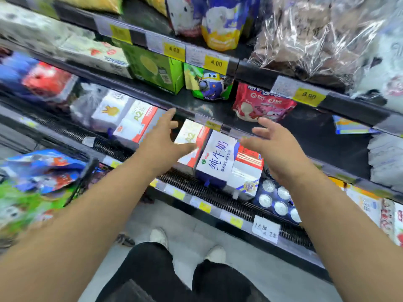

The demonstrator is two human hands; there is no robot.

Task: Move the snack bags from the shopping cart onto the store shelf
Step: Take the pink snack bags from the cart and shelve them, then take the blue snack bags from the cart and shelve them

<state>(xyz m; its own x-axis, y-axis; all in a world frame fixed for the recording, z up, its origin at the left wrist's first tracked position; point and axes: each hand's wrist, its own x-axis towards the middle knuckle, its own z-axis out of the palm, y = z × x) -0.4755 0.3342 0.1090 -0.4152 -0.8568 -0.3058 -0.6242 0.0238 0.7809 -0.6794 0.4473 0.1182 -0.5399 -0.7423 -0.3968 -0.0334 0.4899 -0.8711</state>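
Red snack bag (262,103) stands upright on the shelf (305,136).

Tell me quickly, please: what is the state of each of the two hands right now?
Left hand: open, fingers spread, holding nothing.
Right hand: open, fingers relaxed, holding nothing.

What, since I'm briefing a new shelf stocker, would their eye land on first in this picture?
Two bare arms reach forward, the left hand and right hand open and empty in front of the milk cartons on a lower shelf. Just above the right hand a red snack pouch stands on the shelf, with a green pouch to its left. Blurred blue and green snack bags are piled at far left.
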